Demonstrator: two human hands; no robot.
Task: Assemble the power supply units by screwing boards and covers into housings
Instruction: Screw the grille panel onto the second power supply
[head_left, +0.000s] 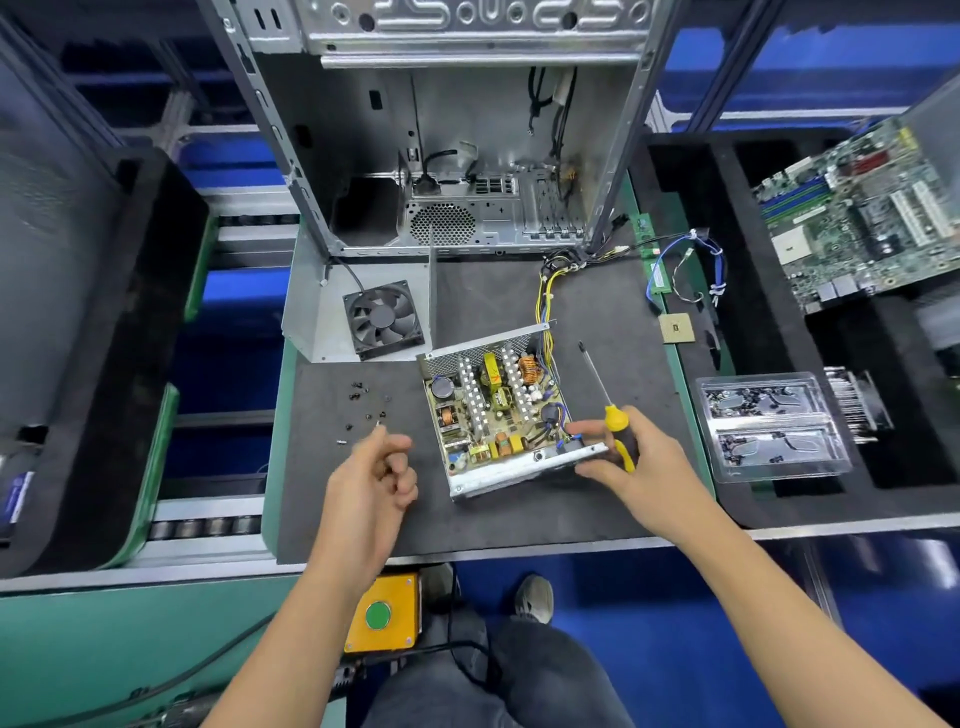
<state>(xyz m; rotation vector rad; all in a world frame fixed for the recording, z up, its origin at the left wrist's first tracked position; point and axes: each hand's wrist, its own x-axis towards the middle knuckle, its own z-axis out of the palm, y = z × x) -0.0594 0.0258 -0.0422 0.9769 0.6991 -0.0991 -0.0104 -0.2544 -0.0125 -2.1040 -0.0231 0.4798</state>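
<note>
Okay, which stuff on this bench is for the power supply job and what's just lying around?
In use: open metal power supply housing with circuit board; yellow-handled screwdriver in right hand; small black screws; left hand.
Lying about: black cooling fan; green motherboard; square processor chip.

Bare dark mat (519, 525) lies open along the bench's front edge, while scattered small black screws (363, 405) crowd its left side, the open metal power supply housing (493, 415) fills the middle, and the tall grey computer case (447, 156) blocks the rear edge.
</note>
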